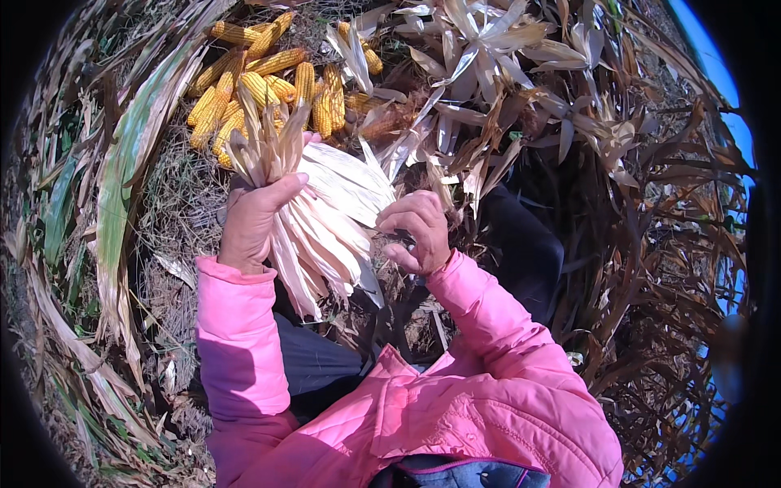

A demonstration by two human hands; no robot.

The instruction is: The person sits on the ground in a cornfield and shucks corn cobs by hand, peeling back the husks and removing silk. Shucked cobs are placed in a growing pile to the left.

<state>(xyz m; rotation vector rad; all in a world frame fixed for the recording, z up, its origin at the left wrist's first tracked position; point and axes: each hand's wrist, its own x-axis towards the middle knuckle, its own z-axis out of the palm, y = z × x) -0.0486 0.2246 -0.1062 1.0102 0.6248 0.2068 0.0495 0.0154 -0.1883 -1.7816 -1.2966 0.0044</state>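
Note:
My left hand is closed around a bunch of pale, dry corn husks, its thumb across the gathered part. The husks fan out below and to the right of the grip, and browner leaf ends stick up above it. Whether a cob sits inside the bunch is hidden. Close to the right edge of the husks, my right hand has its fingers bent and apart from the thumb, with nothing seen between them. Just beyond my left hand lies a heap of bare yellow corn cobs.
Loose stripped husks are piled at the far right. Dry corn stalks and leaves stand thickly on the right. Long partly green leaves lie along the left, over straw-covered ground. My dark-trousered leg is bent beside my right hand.

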